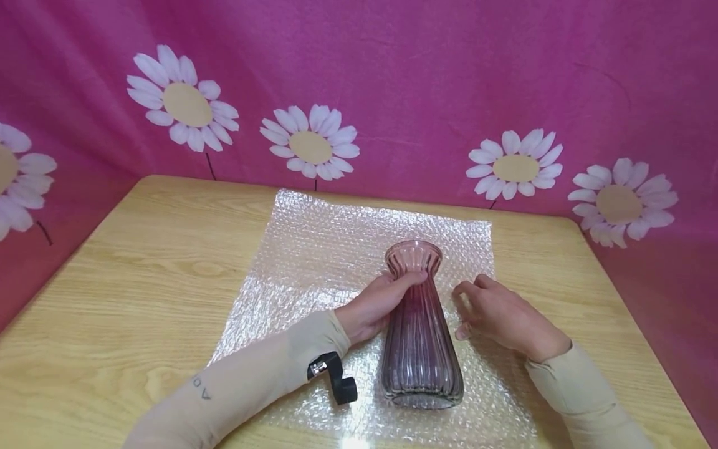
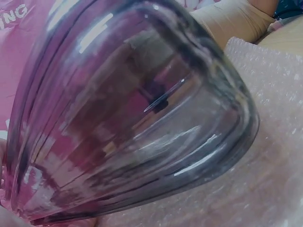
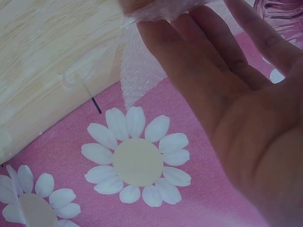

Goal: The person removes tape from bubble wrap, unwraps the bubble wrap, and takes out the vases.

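A ribbed glass vase point(image 1: 423, 349), pink at its flared mouth and purple-grey lower down, is tilted over the bubble wrap with its base towards me. My left hand point(image 1: 373, 305) grips it below the mouth, thumb across the front; the fingers behind are mostly hidden. Whether the base touches the wrap, I cannot tell. The vase's wide base point(image 2: 189, 118) fills much of the left wrist view. To the right of the vase, my right hand point(image 1: 502, 315) is at the bubble wrap point(image 1: 314, 249). In the right wrist view its extended fingers point(image 3: 218, 35) reach the wrap's surface.
Beneath everything is a light wood table point(image 1: 140, 262). A pink cloth point(image 1: 404, 81) with white daisies hangs along its back and sides. A black strap point(image 1: 336, 377) with a small device sits on the left sleeve.
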`<control>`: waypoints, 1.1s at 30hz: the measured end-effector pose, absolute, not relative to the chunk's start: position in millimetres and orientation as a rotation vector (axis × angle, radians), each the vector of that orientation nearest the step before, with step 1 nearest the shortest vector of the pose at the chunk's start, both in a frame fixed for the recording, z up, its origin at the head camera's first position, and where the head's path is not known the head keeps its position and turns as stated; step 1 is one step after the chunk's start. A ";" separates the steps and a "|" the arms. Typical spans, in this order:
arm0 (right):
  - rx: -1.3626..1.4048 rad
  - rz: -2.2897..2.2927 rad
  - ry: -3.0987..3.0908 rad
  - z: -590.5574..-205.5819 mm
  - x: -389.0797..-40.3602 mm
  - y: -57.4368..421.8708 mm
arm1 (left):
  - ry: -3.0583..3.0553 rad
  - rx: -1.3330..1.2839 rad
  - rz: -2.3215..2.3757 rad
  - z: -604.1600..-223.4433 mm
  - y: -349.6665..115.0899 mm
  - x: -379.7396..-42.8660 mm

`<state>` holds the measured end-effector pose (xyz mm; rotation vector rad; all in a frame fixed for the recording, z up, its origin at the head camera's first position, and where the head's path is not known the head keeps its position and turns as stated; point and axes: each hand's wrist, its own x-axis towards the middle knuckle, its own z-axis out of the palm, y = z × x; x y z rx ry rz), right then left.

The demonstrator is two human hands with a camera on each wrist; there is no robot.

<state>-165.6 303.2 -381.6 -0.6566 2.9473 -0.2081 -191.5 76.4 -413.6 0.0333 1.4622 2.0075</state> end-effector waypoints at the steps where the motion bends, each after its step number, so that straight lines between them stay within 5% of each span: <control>1: -0.656 -0.207 2.947 -381.4 -165.7 303.2 | 1.459 0.032 2.012 -413.6 76.1 -191.3; 33: -0.676 -0.251 2.947 -380.3 -164.6 304.7 | 1.427 0.031 2.010 -417.1 72.8 -191.3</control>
